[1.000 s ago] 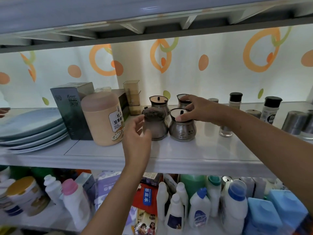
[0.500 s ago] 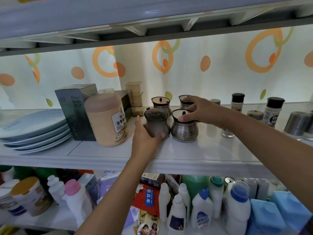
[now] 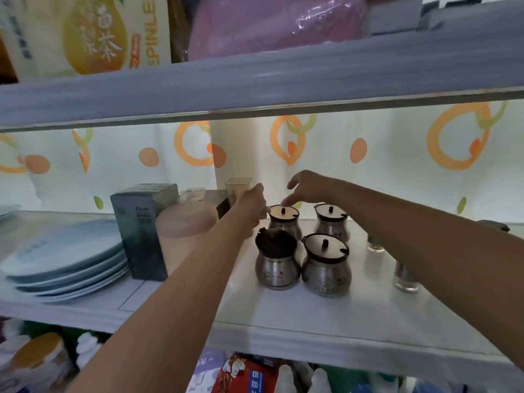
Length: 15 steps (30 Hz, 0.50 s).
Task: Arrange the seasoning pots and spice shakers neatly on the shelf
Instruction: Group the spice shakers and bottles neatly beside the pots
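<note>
four squat steel pots [image 3: 326, 269], black-rimmed lids, right hand [image 3: 310, 187] spread, left hand [image 3: 252, 207] grip unclear

Bare shelf [image 3: 312, 316] front; pots [image 3: 326, 275] and canister [image 3: 184, 236] behind.

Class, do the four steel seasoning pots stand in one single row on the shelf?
No, two front pots stand before two back pots, forming a square.

White shelf [image 3: 312, 321] against bright orange-patterned backdrop [image 3: 397, 177]
</note>
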Motion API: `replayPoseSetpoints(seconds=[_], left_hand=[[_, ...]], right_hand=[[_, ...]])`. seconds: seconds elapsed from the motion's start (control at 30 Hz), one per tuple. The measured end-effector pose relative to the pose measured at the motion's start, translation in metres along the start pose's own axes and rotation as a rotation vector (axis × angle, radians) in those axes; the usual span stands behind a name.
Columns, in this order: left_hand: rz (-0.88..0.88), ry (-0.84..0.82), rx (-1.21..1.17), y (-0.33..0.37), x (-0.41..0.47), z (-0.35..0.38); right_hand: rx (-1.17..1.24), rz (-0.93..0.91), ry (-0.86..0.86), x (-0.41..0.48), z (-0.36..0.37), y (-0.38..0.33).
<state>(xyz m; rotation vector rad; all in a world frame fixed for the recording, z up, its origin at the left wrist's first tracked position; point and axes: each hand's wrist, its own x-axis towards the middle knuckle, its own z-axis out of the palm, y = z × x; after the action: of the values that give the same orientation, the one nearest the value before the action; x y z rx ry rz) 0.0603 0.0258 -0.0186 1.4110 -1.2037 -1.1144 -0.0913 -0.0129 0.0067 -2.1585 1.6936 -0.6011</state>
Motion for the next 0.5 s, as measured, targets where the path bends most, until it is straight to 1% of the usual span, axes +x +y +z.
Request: replayPoseSetpoints(seconds=[0.1, 0.27, 0.43, 0.5], left_hand=[[0.03, -0.007, 0.067, -0.004, 0.008, -0.002], [0.057, 0.014, 0.049, -0.02, 0.021, -0.005], [0.005, 0.022, 0.038, -0.029, 0.018, -0.007], [-0.054, 0.014, 0.044, -0.026, 0.011, -0.005]], right_hand=[[-0.115, 0.0, -0.071, 0.025, 0.011, -0.006], [-0.204, 0.015, -0.159, 0.048, 0.033, -0.004], [-0.2, 0.026, -0.196, 0.045, 0.035, -0.008], [-0.181, 0.029, -0.207, 0.041, 0.034, -0.012]])
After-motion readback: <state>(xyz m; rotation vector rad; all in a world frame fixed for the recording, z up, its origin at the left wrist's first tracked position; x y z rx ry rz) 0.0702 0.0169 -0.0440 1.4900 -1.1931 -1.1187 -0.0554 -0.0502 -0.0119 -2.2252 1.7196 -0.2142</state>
